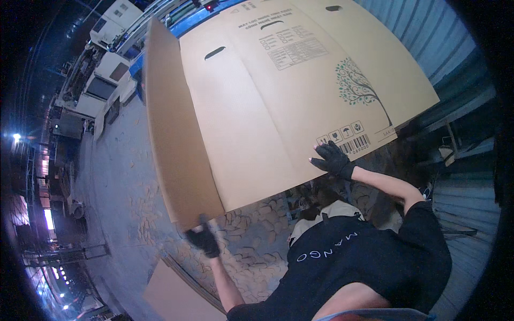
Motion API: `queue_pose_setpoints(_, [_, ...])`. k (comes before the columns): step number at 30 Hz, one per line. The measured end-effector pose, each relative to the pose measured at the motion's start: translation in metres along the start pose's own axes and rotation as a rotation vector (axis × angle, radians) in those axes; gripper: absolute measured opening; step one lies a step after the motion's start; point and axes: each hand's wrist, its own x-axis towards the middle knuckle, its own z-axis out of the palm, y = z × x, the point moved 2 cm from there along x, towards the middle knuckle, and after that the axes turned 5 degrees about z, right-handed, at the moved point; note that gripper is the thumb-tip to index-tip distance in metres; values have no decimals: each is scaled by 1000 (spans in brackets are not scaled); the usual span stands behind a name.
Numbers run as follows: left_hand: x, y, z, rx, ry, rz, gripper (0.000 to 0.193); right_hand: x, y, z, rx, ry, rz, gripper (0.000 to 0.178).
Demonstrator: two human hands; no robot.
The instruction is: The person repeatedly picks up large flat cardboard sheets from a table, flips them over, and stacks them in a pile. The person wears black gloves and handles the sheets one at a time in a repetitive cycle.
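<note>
A large flat cardboard box blank [251,128] stretches out in front of me, printed with a green-leaved tree, a barcode, handling symbols and a table, with dark oval hand slots. Its left panel [174,128] is folded over and shows plain brown board. At the near corner of that panel, my left hand [203,241], in a black fingerless glove, closes on the board's edge. My right hand [334,160], gloved the same way, lies on the near edge beside the barcode with its fingers spread.
A stack of cardboard sheets [179,291] is at the lower left. Many small cardboard scraps [251,241] litter the floor. White machines [112,72] stand at the far left, and a corrugated metal wall [471,182] runs along the right. Blue machinery [201,16] lies beyond the blank.
</note>
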Motion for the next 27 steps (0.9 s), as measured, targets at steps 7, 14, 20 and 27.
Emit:
queue_pose_setpoints(7, [-77, 68, 158, 20, -738, 957, 65, 0, 0, 2, 41, 149, 5, 55])
queue_pose_setpoints(14, [-89, 69, 200, 352, -987, 1228, 67, -17, 27, -18, -54, -120, 40, 54])
queue_pose_setpoints(20, [-63, 114, 174, 359, -981, 1190, 80, -63, 74, -19, -210, 154, 159, 50])
queue_pose_setpoints(27, [-47, 91, 159, 179, -523, 1156, 63, -39, 60, -27, -280, 294, 84, 45])
